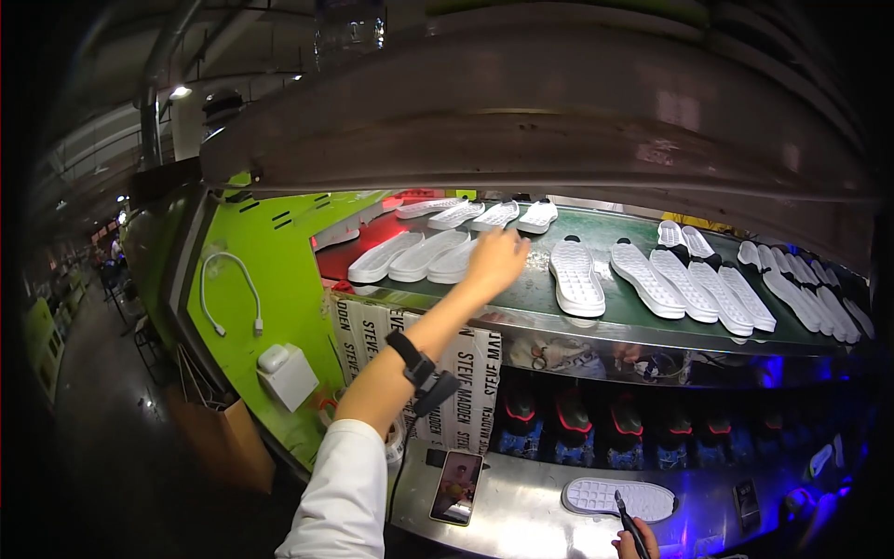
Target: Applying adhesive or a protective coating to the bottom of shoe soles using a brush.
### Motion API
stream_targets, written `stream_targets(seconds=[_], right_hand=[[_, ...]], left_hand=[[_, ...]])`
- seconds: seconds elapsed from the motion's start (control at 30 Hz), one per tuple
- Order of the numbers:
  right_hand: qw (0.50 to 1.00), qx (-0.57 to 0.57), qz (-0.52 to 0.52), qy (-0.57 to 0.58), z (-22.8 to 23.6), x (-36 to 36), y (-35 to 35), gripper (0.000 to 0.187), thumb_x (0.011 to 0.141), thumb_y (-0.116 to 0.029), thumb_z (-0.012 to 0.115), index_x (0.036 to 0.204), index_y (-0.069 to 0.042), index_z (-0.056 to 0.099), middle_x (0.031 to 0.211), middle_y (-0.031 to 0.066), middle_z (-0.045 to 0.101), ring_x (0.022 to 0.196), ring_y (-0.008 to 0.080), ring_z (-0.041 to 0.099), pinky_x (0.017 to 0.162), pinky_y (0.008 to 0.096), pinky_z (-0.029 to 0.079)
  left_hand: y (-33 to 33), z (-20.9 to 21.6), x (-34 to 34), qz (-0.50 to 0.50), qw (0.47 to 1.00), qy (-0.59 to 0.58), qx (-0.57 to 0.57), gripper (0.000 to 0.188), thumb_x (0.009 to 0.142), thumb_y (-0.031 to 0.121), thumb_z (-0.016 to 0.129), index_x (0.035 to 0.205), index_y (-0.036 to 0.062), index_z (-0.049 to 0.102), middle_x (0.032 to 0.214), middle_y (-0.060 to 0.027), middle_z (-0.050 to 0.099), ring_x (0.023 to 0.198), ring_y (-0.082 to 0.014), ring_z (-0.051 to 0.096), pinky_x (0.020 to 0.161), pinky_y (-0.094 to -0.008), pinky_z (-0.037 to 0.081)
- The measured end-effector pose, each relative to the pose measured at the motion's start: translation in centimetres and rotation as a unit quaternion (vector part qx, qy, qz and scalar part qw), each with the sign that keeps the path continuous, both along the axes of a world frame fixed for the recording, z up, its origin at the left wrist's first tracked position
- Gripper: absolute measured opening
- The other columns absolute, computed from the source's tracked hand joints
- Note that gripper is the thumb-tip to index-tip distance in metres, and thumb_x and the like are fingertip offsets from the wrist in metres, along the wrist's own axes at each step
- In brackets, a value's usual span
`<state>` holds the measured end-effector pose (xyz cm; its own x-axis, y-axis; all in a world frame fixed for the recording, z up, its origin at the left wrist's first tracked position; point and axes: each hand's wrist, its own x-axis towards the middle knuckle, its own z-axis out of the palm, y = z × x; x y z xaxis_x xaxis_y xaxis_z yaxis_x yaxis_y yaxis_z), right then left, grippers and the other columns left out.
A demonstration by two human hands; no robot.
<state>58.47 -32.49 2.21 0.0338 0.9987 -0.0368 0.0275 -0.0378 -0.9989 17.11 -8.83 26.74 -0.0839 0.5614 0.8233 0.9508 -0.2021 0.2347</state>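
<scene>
My left hand (500,259) reaches over the dark green conveyor belt (559,250), beside the nearest of the white shoe soles (452,261) in the left row. Its fingers point away and are partly hidden, so I cannot tell whether they grip anything. Low in the picture, my right hand (641,540) is closed on a slim black-handled brush (630,524). The brush's tip meets a white shoe sole (587,497) lying flat, tread cavities up, on the metal shelf (531,531). A black strap with a small device (426,384) sits round my left wrist.
More soles (577,277) lie along the belt to the right. A brown metal hood (559,112) overhangs it. On the shelf rest a phone (456,487) and a small dark device (746,505). Several dark shoes (574,419) stand underneath the belt. A green panel (242,326) rises at left.
</scene>
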Motion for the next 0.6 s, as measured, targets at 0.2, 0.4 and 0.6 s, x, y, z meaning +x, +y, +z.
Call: stream_targets(seconds=[0.2,0.4,0.6], right_hand=[[1.0,-0.019,-0.002,0.002,-1.2,1.0,0.0,0.038,0.095,-0.022,0.045,0.125,0.001,0.05,0.122,0.0189,0.054,0.116,0.0277,0.048,0.1,0.0379,0.037],[0.994,-0.028,0.08,0.063,0.1,-3.2,-0.2,0.041,0.098,-0.025,0.043,0.13,0.0,0.048,0.126,0.0201,0.052,0.121,0.0293,0.046,0.103,0.0397,0.036],[0.967,0.001,-0.015,0.255,3.1,-7.1,0.4,0.034,0.082,-0.002,0.061,0.114,0.007,0.055,0.092,0.0118,0.063,0.08,0.0177,0.063,0.068,0.0275,0.054]], left_hand=[[-4.3,2.8,-11.0,0.151,0.985,0.075,0.025,0.027,0.086,0.02,0.051,0.079,-0.0026,0.064,0.082,-0.0222,0.062,0.08,-0.0386,0.059,0.073,-0.0466,0.047],[-2.3,-0.6,-4.3,-0.068,0.964,-0.127,-0.223,0.041,0.088,0.037,0.054,0.085,-0.0016,0.065,0.086,-0.0215,0.065,0.081,-0.0294,0.063,0.063,-0.0362,0.05],[4.2,-2.1,5.9,-0.036,0.957,-0.139,-0.253,0.033,0.076,0.031,0.064,0.085,-0.0003,0.067,0.086,-0.0206,0.066,0.086,-0.033,0.064,0.075,-0.0416,0.049]])
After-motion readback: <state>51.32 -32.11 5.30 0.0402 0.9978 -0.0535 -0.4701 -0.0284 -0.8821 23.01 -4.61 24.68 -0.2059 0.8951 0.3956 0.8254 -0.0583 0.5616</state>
